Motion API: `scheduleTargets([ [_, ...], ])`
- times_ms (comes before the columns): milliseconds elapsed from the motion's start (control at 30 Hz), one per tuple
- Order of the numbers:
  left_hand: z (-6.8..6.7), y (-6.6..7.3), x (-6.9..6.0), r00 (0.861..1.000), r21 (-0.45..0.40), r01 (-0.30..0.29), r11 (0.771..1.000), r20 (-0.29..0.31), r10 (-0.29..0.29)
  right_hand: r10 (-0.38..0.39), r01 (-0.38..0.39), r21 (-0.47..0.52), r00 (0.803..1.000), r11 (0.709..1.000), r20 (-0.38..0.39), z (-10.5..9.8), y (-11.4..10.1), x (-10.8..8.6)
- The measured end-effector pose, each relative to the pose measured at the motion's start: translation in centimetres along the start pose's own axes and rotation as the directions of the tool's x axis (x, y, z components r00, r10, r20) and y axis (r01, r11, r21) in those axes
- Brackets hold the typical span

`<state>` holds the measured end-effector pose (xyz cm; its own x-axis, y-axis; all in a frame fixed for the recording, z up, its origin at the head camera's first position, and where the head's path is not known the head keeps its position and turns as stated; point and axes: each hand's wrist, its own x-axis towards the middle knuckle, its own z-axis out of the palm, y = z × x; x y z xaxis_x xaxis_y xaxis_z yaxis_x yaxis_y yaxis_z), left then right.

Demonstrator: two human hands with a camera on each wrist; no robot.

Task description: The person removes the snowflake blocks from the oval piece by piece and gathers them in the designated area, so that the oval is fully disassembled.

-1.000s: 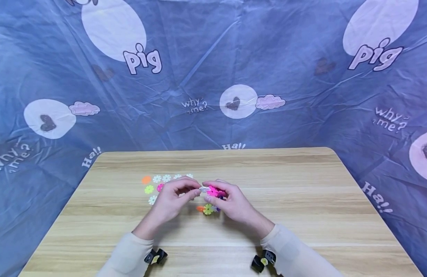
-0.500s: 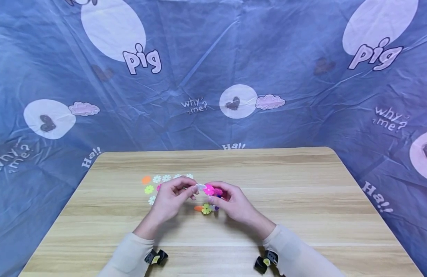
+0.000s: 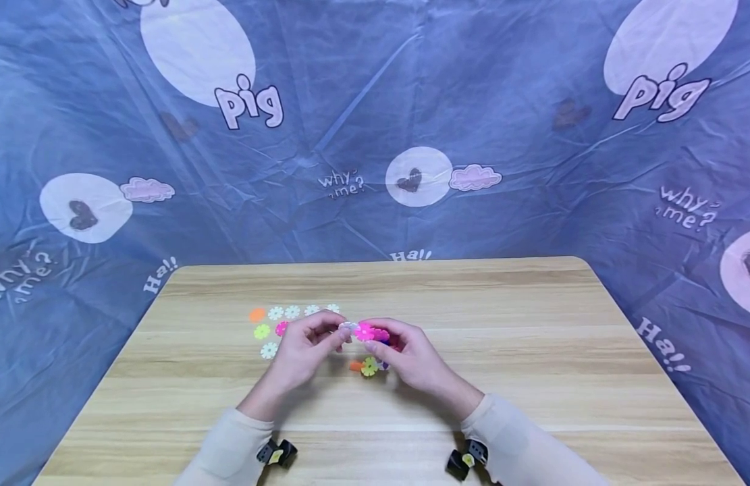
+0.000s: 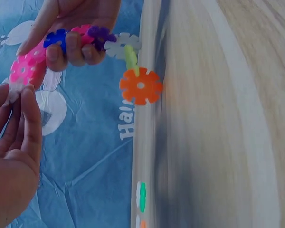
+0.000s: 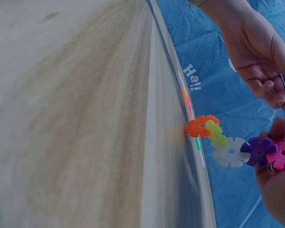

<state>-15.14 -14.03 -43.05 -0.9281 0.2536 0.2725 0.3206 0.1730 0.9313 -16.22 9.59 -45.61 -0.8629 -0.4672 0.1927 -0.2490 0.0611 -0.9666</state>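
Observation:
Between both hands, above the table, is a chain of slotted plastic flower discs. My left hand (image 3: 302, 345) pinches a whitish disc (image 3: 347, 327) between thumb and fingers. That disc meets the pink disc (image 3: 364, 331) at the chain's end; how deep their slots engage is hidden. My right hand (image 3: 411, 356) grips the chain, its fingers curled round the middle near a blue disc (image 4: 55, 41). From that hand hang a purple disc (image 5: 259, 152), a clear-white disc (image 5: 230, 153), a yellow-green disc (image 5: 215, 133) and an orange disc (image 4: 140, 86) at the free end.
Loose flower discs lie on the wooden table (image 3: 502, 304) beyond and left of my left hand: an orange disc (image 3: 256, 315), a yellow-green disc (image 3: 262, 331), a pink disc (image 3: 281, 328) and several white ones. A blue printed cloth (image 3: 350, 101) hangs behind the table.
The pinched white disc and the pink end disc have shifted slightly left, and more of the pink disc shows. The hanging orange end swung left, then back right. Both hands keep their hold.

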Motion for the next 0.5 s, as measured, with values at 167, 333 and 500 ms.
scheduleTargets([
  [167, 0.36, -0.05, -0.02, 0.999, 0.057, 0.033, 0.998, -0.026, -0.031, 0.009, -0.009, -0.013, 1.0, 1.0, 0.004, 0.17, -0.09, 0.08],
  [333, 0.63, -0.23, -0.04, 0.997, 0.065, 0.023, 0.998, -0.069, -0.018, 0.013, -0.013, -0.024, 1.0, 1.0, 0.002, 0.27, -0.2, 0.11],
  [500, 0.84, -0.04, -0.02, 0.995, 0.128, -0.002, 0.992, -0.094, 0.014, -0.009, 0.009, -0.007, 1.0, 1.0, 0.006, 0.34, -0.28, 0.12],
])
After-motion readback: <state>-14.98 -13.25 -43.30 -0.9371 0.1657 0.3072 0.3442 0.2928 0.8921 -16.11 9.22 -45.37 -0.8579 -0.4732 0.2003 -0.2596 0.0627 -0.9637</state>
